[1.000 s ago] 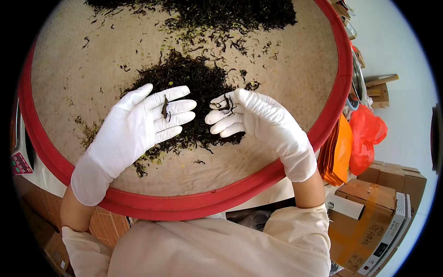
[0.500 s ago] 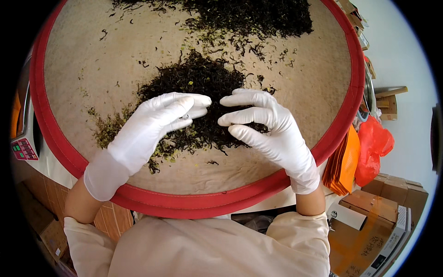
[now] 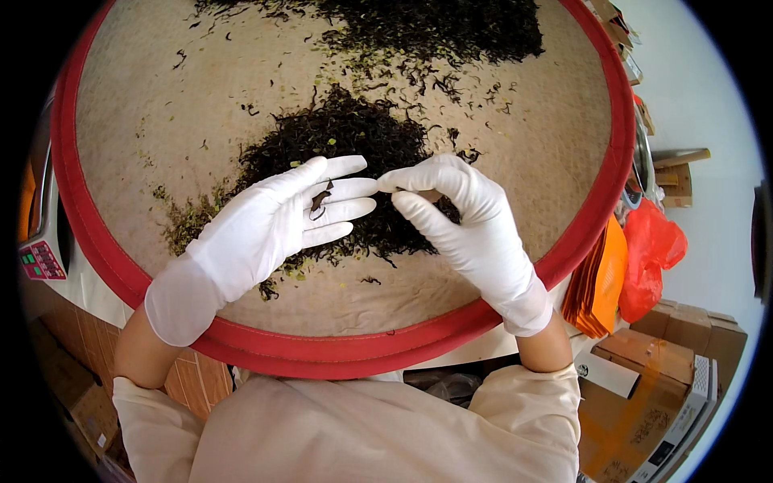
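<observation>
My gloved left hand (image 3: 278,209) is turned palm up over a pile of dark, twisted tea leaves (image 3: 338,133). Its fingers are stretched out and apart, with a small dark leaf (image 3: 320,200) lying loose across them. My right hand (image 3: 463,205), also in a white glove, is closed, the finger bent toward the thumb. Its fingertips meet the tips of the left fingers. Whatever they pinch, if anything, is too small to make out. Both hands are above a round tray (image 3: 346,358) with a red cloth rim.
A larger heap of dark leaves (image 3: 451,28) lies at the tray's far side. Yellowish bits (image 3: 189,217) are scattered at the left. Beyond the rim on the right are orange envelopes (image 3: 600,282), a red plastic bag (image 3: 652,258) and cardboard boxes (image 3: 644,394). A scale (image 3: 44,258) stands at the left.
My left hand has turned palm up and its fingers have spread, showing the leaf on them. The right fingers have drawn together and reached the left fingertips.
</observation>
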